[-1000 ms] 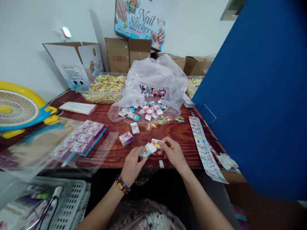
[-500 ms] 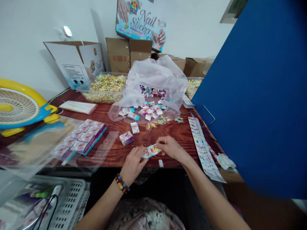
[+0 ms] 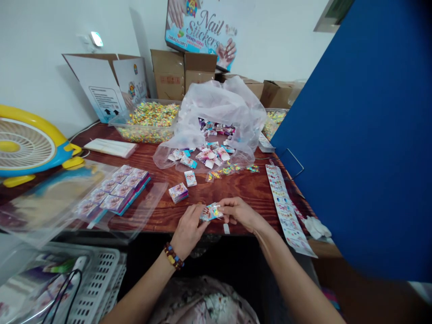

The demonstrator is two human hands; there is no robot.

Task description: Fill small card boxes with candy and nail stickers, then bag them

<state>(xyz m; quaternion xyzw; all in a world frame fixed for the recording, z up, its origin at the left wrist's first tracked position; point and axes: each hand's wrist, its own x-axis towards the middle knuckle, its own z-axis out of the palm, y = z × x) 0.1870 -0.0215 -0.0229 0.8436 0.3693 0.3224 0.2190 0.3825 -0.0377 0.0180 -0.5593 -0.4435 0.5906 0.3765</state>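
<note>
My left hand (image 3: 189,227) is closed around a small printed cardboard box (image 3: 207,213), held just above the table's front edge. At the box's right end, a clear packet of yellow candies (image 3: 216,211) shows, apparently part way into the box. The fingers of my right hand (image 3: 238,212) are pinched at the packet's outer end; their tips partly hide it. Just below, a small white paper piece (image 3: 226,228) lies on the table. Beyond my left hand are a short stack of printed boxes (image 3: 178,192) and one single flat box (image 3: 190,178).
An open plastic bag (image 3: 222,101) spills small boxes (image 3: 209,155); candy packets (image 3: 224,171) lie before it. A tub of candies (image 3: 151,119) stands behind. Bundled boxes (image 3: 118,189) and a fan (image 3: 30,144) are left. A sticker strip (image 3: 286,207) and blue panel (image 3: 354,135) are right.
My right hand has moved slightly down, and the candy packet sits closer to the box. My left hand still holds the box. The whole view has shifted slightly.
</note>
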